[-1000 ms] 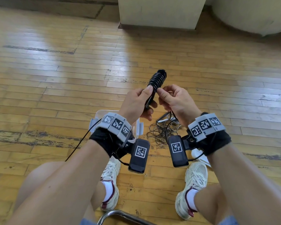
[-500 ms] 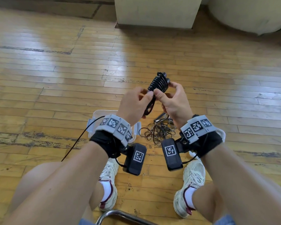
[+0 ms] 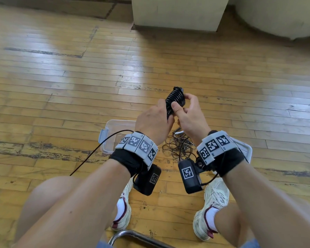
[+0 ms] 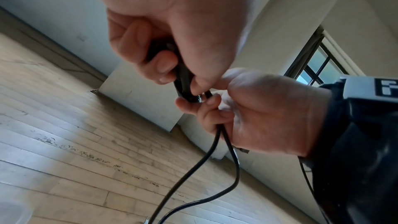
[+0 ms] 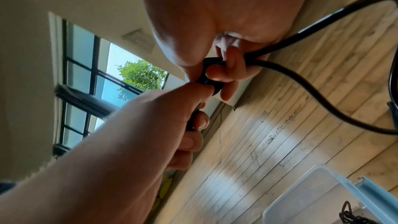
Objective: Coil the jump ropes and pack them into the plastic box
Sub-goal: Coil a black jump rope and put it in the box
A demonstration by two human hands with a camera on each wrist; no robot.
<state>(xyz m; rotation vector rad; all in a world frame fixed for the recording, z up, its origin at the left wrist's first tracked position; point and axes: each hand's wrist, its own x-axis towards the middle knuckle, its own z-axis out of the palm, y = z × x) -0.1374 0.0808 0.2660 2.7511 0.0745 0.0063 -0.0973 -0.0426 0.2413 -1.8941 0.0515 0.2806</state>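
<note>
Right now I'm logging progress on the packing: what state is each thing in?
Black rope: partly coiled, tail hanging loose.
Left hand: grips the coil's lower end.
Right hand: pinches the coil's top.
Plastic box: open, on the floor.
Brown rope: tangled loose on the floor.

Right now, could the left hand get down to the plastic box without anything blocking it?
Probably yes, but not freely: the left hand grips the black coiled rope. The plastic box sits open on the floor just beneath it, with nothing visible between them.
</note>
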